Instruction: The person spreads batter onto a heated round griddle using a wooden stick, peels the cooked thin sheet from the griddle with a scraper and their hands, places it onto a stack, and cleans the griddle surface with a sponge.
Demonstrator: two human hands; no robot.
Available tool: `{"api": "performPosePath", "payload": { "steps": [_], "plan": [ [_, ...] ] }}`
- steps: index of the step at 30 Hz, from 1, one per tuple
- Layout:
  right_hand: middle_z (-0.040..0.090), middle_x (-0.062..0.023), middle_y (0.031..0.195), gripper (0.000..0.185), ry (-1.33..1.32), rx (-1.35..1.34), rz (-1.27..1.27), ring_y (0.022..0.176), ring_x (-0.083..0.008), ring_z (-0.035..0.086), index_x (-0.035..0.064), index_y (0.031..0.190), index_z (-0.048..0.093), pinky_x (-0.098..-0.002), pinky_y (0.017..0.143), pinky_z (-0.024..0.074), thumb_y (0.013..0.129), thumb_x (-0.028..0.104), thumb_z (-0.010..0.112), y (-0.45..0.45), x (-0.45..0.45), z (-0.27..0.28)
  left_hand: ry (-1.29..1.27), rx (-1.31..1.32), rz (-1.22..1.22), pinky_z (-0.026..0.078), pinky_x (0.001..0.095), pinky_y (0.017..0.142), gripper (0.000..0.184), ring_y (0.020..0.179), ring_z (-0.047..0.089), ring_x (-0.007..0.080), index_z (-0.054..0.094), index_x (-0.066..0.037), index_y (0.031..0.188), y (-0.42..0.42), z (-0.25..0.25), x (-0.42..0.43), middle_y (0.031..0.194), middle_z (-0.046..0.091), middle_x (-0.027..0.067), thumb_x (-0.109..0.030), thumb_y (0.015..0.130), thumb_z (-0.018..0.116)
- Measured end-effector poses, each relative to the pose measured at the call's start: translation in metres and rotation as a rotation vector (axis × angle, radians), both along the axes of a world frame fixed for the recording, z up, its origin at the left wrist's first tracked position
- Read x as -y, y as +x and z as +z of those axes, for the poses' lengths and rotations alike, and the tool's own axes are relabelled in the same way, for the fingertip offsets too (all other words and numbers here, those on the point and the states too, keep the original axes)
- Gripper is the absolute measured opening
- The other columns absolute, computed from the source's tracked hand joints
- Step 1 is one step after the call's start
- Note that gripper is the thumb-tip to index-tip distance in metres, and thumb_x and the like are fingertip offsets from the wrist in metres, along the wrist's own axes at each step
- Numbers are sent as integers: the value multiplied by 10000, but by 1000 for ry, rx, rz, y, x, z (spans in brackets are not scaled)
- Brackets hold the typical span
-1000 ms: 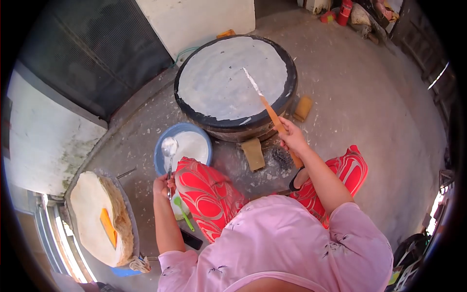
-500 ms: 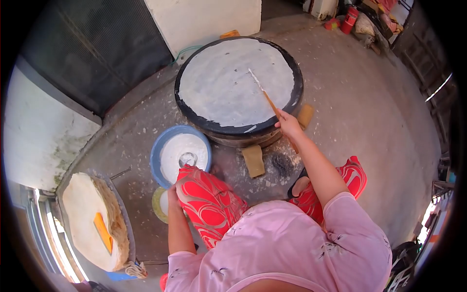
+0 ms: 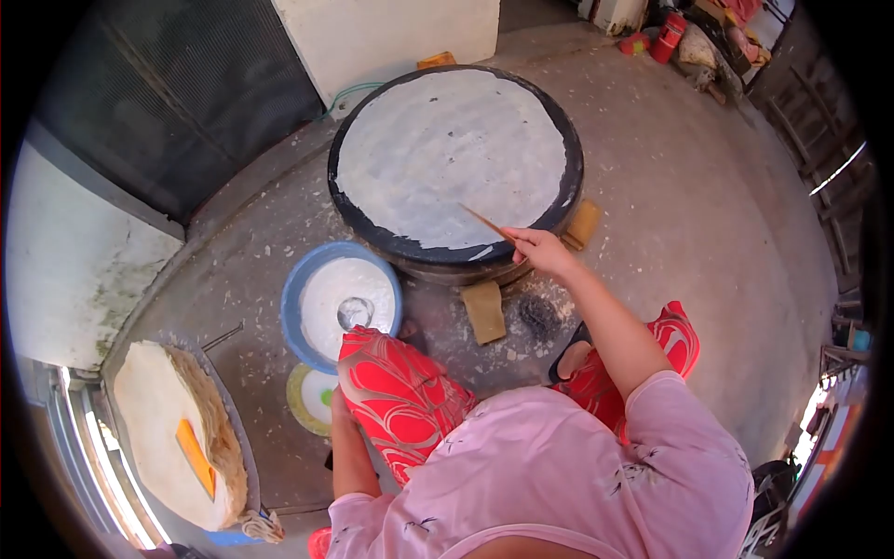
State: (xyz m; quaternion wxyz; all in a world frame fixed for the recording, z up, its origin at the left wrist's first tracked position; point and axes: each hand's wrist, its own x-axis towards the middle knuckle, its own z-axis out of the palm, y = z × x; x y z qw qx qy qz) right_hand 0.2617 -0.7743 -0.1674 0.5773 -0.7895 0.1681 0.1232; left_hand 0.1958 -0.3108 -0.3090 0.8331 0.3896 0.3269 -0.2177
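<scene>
My right hand (image 3: 537,250) is closed around a thin wooden spreader (image 3: 486,223), whose far end lies over the near part of a large round griddle (image 3: 456,154). A pale, thin layer covers most of the griddle, with its dark rim showing. My left hand (image 3: 342,408) is beside my left knee, its fingers mostly hidden by the red trouser leg. Near it stands a green-rimmed bowl (image 3: 307,416) with something bright green in it. Just beyond, a blue basin (image 3: 295,307) holds white batter, with a round metal ladle (image 3: 355,313) resting in it.
At the left, a stack of thin pale sheets (image 3: 154,419) carries an orange scraper (image 3: 195,456). Yellowish blocks (image 3: 484,312) sit by the griddle base, near a dark scrubber (image 3: 538,317). A red fire extinguisher (image 3: 668,38) stands at the back right.
My right hand has drawn the spreader toward the griddle's near edge. The ladle, held in my left hand earlier, now rests in the basin, and my left hand has moved back beside the knee.
</scene>
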Motion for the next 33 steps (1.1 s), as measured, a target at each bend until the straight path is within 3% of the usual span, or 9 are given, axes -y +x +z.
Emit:
{"api": "performPosePath", "payload": {
  "steps": [6, 10, 14, 18, 21, 23, 26, 30, 33],
  "plan": [
    [553, -14, 744, 390, 259, -75, -284, 495, -67, 388, 200, 1312, 368, -205, 416, 340, 923, 186, 357, 25, 6, 14, 107, 24, 12, 459, 396, 810, 369, 927, 567, 250, 508, 9, 1096, -1, -36, -15, 1032, 578, 143, -246, 835, 448],
    [567, -45, 757, 355, -99, 14, -276, 515, -105, 441, 177, 1248, 463, -233, 445, 367, 902, 184, 381, 34, 16, -21, 491, 81, 12, 456, 321, 755, 382, 890, 548, 181, 502, 3, 1113, -9, 24, -1, 1003, 570, 97, -256, 832, 489],
    [596, -156, 812, 331, -662, 291, -152, 668, -268, 581, 177, 1177, 530, -311, 610, 446, 864, 176, 421, 35, 15, -29, 543, 106, 97, 435, 288, 740, 381, 880, 512, 146, 508, -2, 1109, -11, 5, -15, 1024, 545, 73, -261, 829, 507],
    [565, -198, 886, 333, -838, 136, -114, 813, -339, 573, 197, 1167, 528, -331, 728, 437, 851, 165, 427, 32, 2, -10, 598, 190, 151, 402, 299, 808, 389, 941, 491, 155, 510, -7, 1117, -9, 44, 3, 1092, 518, 80, -278, 838, 508],
    [595, -149, 844, 339, -711, 318, -29, 652, -267, 576, 175, 1194, 514, -317, 591, 449, 871, 173, 413, 32, 18, -24, 676, 293, 206, 371, 305, 857, 387, 993, 475, 161, 510, -6, 1124, -6, 93, 31, 1115, 514, 86, -281, 853, 490],
    [589, -73, 793, 370, 179, -128, -275, 527, -141, 487, 160, 1262, 443, -266, 457, 405, 896, 177, 393, 30, 23, 5, 732, 346, 242, 354, 308, 883, 387, 1027, 464, 165, 508, -3, 1129, -7, 122, 48, 1129, 512, 91, -282, 863, 475],
    [557, -22, 763, 416, 165, -64, -431, 505, -57, 386, 158, 1328, 334, -206, 401, 347, 913, 162, 362, 28, 22, 6, 738, 504, 236, 328, 320, 921, 407, 1084, 437, 172, 479, 12, 1165, -13, 154, 68, 1181, 487, 113, -272, 876, 443],
    [567, -55, 847, 396, 439, 105, -291, 515, -84, 452, 148, 1307, 344, -222, 409, 396, 912, 128, 349, 28, -10, 27, 1051, 844, 47, 274, 365, 977, 462, 1170, 376, 237, 425, 33, 1211, -26, 185, 91, 1266, 401, 161, -286, 879, 399],
    [555, -85, 865, 413, 326, 90, -173, 529, -96, 471, 122, 1312, 320, -229, 428, 410, 901, 96, 345, 43, -4, 9, 1233, 1025, -43, 233, 404, 999, 482, 1210, 323, 299, 405, 39, 1224, -31, 196, 100, 1294, 354, 187, -297, 879, 386]
  ]
}}
